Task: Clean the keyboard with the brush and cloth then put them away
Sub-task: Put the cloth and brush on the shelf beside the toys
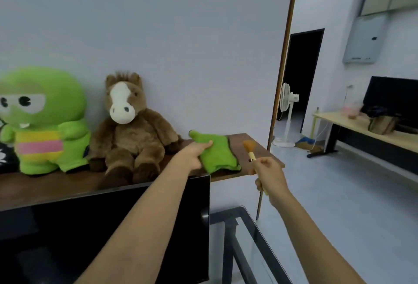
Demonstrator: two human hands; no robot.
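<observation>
- The left hand (196,153) has its grip clamped on the near edge of the green cloth (216,153), which lies flat on the wooden shelf (244,141) just right of the brown plush horse (129,125)
- The right hand (269,174) is closed round the brush (250,150), handle running up and away, bristles topmost, over the shelf's right end
- Bare shelf beside the cloth lies just ahead of the brush, likely its spot
- No keyboard in view

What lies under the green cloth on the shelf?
The green cloth rests on the brown shelf; a dark edge shows beneath it. The left hand covers its near corner.
</observation>
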